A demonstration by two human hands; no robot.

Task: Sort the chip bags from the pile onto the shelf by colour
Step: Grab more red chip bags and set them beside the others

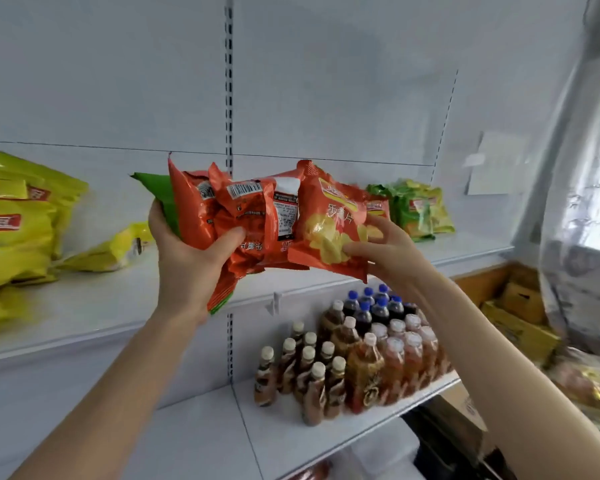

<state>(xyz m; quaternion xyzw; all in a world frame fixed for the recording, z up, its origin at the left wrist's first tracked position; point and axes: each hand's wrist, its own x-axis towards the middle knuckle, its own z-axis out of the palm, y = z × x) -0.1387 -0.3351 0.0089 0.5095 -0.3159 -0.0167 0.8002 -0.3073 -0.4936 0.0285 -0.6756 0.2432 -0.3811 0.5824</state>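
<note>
Crumpled orange foil chip bags (236, 216) are clutched in a bunch, with a green foil bag (160, 199) behind them, in the left hand (191, 258), raised before the white metal shelf (118, 306). Another orange bag printed with crisps (329, 220) is gripped by the right hand (385, 251). Yellow foil bags (18, 230) are heaped on the shelf's left, green-and-yellow bags (420, 209) at its right.

At the left edge the yellow bags (14, 233) are cut off, and the lowest are smeared by blur. A green bag (158, 199) shows only a corner behind the orange bags (222, 216). At lower right the boxes (520, 320) blur out. The labels on the bottles (357, 358) cannot be read.
</note>
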